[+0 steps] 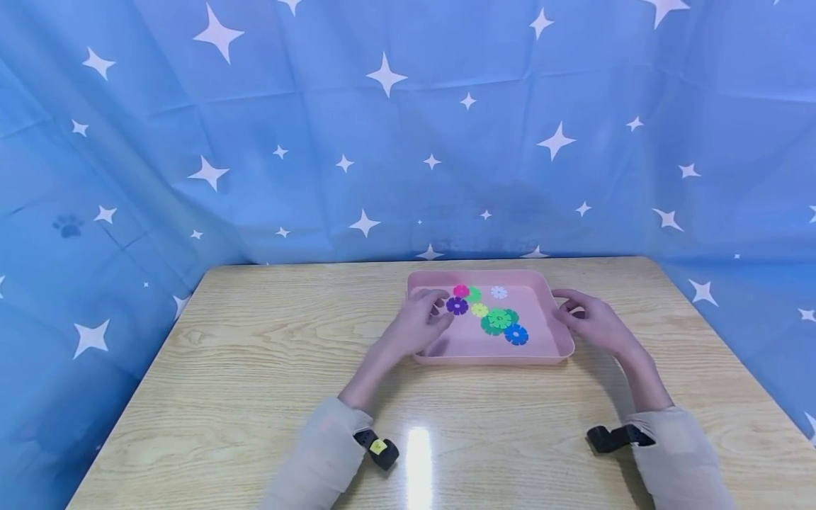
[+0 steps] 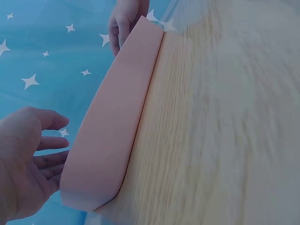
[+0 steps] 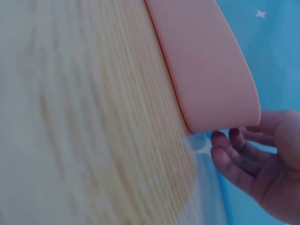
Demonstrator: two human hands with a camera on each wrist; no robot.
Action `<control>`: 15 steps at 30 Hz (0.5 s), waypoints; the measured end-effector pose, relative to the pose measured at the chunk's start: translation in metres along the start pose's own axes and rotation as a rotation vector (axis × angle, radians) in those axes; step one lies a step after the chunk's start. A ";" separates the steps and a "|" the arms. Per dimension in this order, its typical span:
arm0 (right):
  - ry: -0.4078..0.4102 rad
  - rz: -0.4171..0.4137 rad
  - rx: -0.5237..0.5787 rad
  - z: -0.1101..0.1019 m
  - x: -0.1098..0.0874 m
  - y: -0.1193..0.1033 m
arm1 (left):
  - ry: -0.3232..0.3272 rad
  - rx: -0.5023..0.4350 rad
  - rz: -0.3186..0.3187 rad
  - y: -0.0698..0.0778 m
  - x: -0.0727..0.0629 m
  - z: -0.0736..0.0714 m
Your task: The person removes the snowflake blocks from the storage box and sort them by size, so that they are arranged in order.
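A pink tray [image 1: 491, 360] lies on the wooden table, holding several flat notched flower-shaped discs. My left hand [image 1: 421, 322] reaches over the tray's left side, its fingers loosely bent near a purple disc [image 1: 457, 306]. Nothing shows in its grasp. At the tray's right rim rests my right hand [image 1: 591, 320]. In the right wrist view, its bent fingers [image 3: 234, 166] meet the end wall from outside. Near the tray's middle lie a yellow disc [image 1: 479, 310], overlapping green discs [image 1: 500, 319] and a blue disc [image 1: 516, 334].
The wooden table [image 1: 274, 340] spreads around the tray on all sides. Behind it hangs a blue cloth [image 1: 331, 127] with white stars. A pink disc [image 1: 461, 290] and a white disc [image 1: 499, 292] lie toward the tray's back. Each wrist wears a black strap [image 1: 615, 439].
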State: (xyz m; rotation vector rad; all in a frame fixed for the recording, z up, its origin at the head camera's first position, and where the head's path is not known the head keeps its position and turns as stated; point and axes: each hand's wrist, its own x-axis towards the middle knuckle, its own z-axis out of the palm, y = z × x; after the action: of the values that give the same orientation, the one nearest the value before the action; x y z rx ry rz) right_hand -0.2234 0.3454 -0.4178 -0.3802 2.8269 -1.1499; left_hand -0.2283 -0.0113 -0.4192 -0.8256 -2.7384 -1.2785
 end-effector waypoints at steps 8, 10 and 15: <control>0.002 -0.004 -0.008 0.000 0.000 0.003 | -0.009 -0.047 -0.026 0.001 0.016 0.016; 0.006 -0.002 -0.012 0.000 0.001 0.004 | -0.010 -0.038 -0.035 0.001 0.020 0.019; 0.008 0.000 -0.017 0.000 0.000 0.004 | -0.040 0.006 -0.055 -0.001 0.028 0.025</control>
State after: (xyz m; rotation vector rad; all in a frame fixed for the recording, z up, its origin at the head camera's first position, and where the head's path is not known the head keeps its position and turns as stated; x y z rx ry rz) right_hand -0.2244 0.3479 -0.4206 -0.3777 2.8448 -1.1305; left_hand -0.2480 0.0188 -0.4302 -0.7896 -2.8139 -1.2762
